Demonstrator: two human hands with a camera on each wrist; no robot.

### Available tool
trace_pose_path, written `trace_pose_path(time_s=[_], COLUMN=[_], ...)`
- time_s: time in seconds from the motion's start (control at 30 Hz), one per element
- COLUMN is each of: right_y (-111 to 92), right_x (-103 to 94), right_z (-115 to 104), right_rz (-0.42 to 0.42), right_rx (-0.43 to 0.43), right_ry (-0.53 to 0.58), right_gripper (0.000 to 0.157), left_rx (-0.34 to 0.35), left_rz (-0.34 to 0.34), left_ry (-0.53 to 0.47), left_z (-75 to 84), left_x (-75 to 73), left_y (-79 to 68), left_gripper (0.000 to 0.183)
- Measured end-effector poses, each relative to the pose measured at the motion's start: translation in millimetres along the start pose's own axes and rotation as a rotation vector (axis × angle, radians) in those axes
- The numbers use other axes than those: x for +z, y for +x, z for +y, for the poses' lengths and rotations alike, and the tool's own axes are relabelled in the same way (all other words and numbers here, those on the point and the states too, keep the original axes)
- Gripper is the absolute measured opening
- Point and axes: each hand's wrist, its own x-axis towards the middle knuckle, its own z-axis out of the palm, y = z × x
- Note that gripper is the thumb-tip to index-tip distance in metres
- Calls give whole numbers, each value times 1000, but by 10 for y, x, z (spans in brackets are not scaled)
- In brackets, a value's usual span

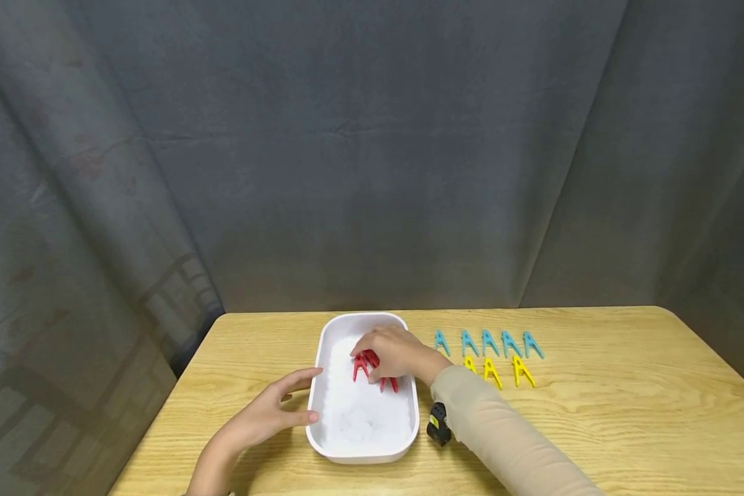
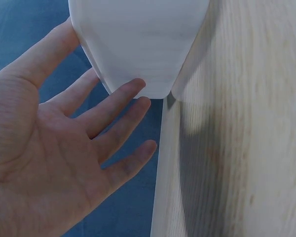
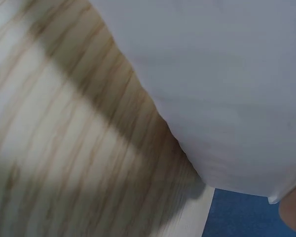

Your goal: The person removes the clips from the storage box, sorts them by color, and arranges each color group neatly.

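Note:
Inside a white plastic tray [image 1: 359, 430], several red clothespins [image 1: 359, 369] lie in the upper right half. My right hand [image 1: 392, 351] reaches over the tray's right wall, its fingers and thumb curled down around red clothespins; the back of the hand hides part of them. Spread and relaxed, my left hand [image 1: 263, 412] is at the tray's left side, thumb and index finger at the rim. In the left wrist view the left hand [image 2: 64, 143] has its fingertips beside the tray's outer wall [image 2: 138, 44]. The right wrist view is mostly filled by the tray wall [image 3: 237, 98].
To the tray's right, a row of blue clothespins [image 1: 488, 342] lies on the wooden table [image 1: 626, 399]. Nearer me is a row of yellow clothespins [image 1: 492, 373], the leftmost partly behind my right forearm. A dark grey curtain [image 1: 372, 172] hangs behind the table.

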Motion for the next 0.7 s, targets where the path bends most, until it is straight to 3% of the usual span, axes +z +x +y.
trace_pose_path(time_s=[0.33,0.7], right_y=[-17,13], right_x=[-18,-8], right_z=[-14,37], right_rz=[-5,101], right_rx=[-6,-79], right_ry=[-17,80], right_gripper=[40,41], left_rx=[16,12], left_rz=[-7,11], left_ry=[-23,20], left_z=[12,-5], left_x=[-6,-7], left_y=[-3,7], left_gripper=[66,67])
